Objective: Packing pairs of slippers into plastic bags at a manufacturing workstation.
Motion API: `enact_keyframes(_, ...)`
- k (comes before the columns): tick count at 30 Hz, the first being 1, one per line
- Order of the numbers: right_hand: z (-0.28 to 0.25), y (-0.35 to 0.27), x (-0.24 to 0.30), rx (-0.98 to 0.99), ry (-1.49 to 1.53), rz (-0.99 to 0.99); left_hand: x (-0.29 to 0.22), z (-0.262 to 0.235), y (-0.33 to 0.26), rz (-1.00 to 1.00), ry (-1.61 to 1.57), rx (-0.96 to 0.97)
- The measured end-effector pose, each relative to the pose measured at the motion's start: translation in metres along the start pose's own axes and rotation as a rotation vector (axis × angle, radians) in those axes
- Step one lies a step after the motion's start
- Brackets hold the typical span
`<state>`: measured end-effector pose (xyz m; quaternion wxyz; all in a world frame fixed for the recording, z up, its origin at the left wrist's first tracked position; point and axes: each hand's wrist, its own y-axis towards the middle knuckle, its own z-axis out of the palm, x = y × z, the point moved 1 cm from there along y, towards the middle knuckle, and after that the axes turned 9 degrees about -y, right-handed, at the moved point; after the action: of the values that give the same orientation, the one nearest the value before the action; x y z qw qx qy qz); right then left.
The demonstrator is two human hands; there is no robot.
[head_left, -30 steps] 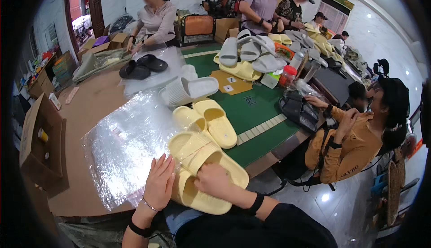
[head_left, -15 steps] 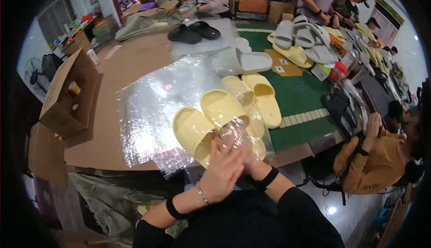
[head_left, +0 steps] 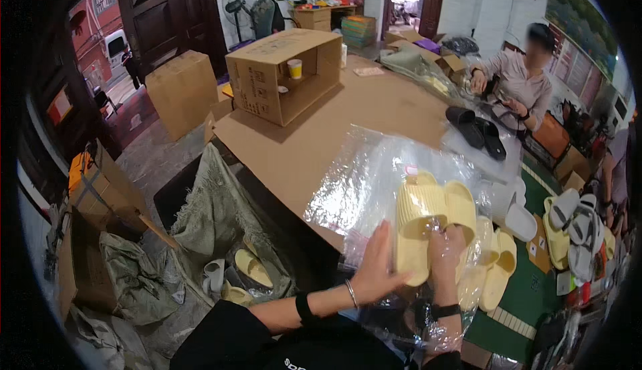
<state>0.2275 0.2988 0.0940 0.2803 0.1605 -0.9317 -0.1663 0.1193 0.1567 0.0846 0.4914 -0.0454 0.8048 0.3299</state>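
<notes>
Yellow slippers (head_left: pixel 420 203), at right fingers (head_left: pixel 439 241): plastic, foam-like, matt; straps finely ribbed. Film (head_left: pixel 409 313) around right fingers: clear plastic, glossy, crinkled. Film sheets (head_left: pixel 338 193), beyond left fingers (head_left: pixel 382 237): clear plastic, strong glare. Tabletop (head_left: pixel 281 162), farther beyond: cardboard, matt, smooth. Bracelet (head_left: pixel 351 294), behind left fingers: shiny metal. Sack (head_left: pixel 208 199), well left of them: rough woven cloth, frayed.
</notes>
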Motion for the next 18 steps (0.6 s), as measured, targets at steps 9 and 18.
enact_keyframes(9, 0.018, 0.043, 0.083, 0.156, 0.344, -0.19, 0.053, -0.033, 0.03, -0.583, -0.581, 0.047)
enact_keyframes(18, 0.017, -0.066, 0.045, 0.424, 0.449, -0.723, 0.287, -0.267, 0.115, -0.538, -0.048, -0.078)
